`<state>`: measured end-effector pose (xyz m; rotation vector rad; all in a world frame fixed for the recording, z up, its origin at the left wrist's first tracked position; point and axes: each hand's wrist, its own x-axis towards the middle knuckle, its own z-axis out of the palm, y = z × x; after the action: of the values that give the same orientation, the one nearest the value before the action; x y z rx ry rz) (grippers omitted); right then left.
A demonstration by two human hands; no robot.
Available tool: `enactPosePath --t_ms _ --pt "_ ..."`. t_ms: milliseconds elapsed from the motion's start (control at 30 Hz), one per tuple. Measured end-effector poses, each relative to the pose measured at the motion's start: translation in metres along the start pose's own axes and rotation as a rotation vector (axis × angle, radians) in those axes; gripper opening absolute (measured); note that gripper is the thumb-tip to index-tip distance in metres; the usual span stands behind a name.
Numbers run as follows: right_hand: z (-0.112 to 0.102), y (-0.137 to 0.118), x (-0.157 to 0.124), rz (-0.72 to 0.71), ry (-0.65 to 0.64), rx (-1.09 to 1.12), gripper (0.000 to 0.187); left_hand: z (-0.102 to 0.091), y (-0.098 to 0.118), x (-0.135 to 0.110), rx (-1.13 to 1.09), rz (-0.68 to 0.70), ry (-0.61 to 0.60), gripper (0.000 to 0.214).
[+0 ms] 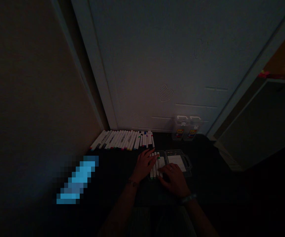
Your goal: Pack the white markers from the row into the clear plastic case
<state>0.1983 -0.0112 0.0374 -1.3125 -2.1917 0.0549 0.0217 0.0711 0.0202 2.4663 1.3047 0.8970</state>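
A clear plastic case point(187, 161) lies unfolded on the dark surface, with several white markers point(153, 169) side by side in its left half. My left hand point(144, 164) reaches over that half's left edge. Its fingers are apart, with fingertips at the markers' upper ends. One marker with a green band point(158, 157) lies at the right of the row. My right hand point(174, 179) is at its lower end, fingers bent and closed on it; dim light blurs the exact contact. A white paper insert point(175, 162) shows in the case's right half, partly behind my right hand.
A long row of white markers point(122, 140) with coloured ends lies at the back left, against the white panel point(142, 65). Two clear handled cases point(186, 128) stand upright at the back right. A pixelated bright blue patch point(79, 181) is at left. The room is dim.
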Motion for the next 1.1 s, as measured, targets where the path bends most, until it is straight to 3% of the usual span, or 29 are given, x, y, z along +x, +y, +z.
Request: enactPosePath --t_ms 433,667,1100 --pt "0.007 0.014 -0.002 0.194 0.142 -0.131 0.032 0.001 -0.002 0.0 0.034 -0.013 -0.034 0.035" --pt "0.009 0.014 -0.001 0.166 0.102 -0.142 0.041 0.002 -0.003 0.0 0.078 -0.009 -0.071 0.038" --pt "0.01 0.015 -0.001 0.175 0.096 -0.136 0.042 0.002 -0.002 -0.001 0.117 0.007 -0.064 0.038"
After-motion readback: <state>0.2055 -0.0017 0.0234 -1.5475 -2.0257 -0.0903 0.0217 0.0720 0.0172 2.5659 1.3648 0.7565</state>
